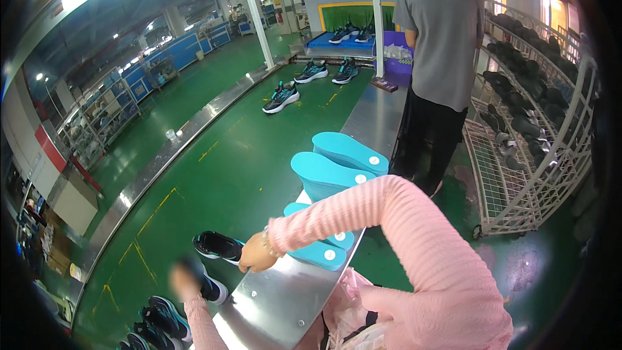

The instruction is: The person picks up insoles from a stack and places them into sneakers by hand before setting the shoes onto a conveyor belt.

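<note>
My right hand [258,254] reaches across from a pink ribbed sleeve, its fingers closed at the near end of a black sneaker [219,245] with a pale sole. My left hand [184,280] is at the upper of a second dark sneaker [212,288] with a white sole; its fingers are blurred. Both shoes are by the edge of a metal ledge [259,301]. Turquoise insoles [330,172] with round white stickers lie in pairs on the ledge beyond my right forearm, which partly hides the nearer ones.
Several black and teal sneakers [162,317] stand at the lower left. More sneakers [282,97] sit farther along the green conveyor surface [214,175]. A person in grey [437,39] stands at the far right, beside a wire rack [525,175] of dark shoe parts.
</note>
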`<state>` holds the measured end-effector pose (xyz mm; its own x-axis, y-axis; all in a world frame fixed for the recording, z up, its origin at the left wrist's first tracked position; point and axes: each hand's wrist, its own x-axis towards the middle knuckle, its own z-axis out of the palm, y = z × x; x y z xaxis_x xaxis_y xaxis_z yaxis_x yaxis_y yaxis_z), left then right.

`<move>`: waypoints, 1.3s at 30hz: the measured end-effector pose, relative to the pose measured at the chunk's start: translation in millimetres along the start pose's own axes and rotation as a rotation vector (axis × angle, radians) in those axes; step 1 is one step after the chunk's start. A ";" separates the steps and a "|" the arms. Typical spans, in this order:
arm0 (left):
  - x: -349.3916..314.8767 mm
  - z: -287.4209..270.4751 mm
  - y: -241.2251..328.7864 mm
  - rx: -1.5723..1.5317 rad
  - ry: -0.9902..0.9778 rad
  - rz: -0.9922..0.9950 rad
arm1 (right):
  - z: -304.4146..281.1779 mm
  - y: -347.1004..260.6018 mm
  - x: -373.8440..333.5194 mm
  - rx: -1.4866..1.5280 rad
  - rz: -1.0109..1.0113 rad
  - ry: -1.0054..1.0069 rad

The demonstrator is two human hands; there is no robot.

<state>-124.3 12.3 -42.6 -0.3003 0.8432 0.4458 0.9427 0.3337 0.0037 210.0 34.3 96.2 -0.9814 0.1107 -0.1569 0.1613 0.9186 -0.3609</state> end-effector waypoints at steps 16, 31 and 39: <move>-3.2 -30.9 17.9 0.013 0.025 0.095 | 88.7 17.5 -150.4 -0.101 1.056 0.288; 0.6 -25.2 -15.5 -0.400 -0.102 -0.341 | 30.8 13.7 -131.4 -0.026 0.948 0.471; 1.2 -30.5 10.0 -0.111 0.111 -0.129 | -22.9 46.8 -22.1 0.791 0.320 0.202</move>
<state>-110.8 3.8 -14.7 -0.4074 0.7431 0.5309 0.9096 0.3819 0.1635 236.8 83.6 103.9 -0.8642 0.4519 -0.2213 0.3838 0.3077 -0.8706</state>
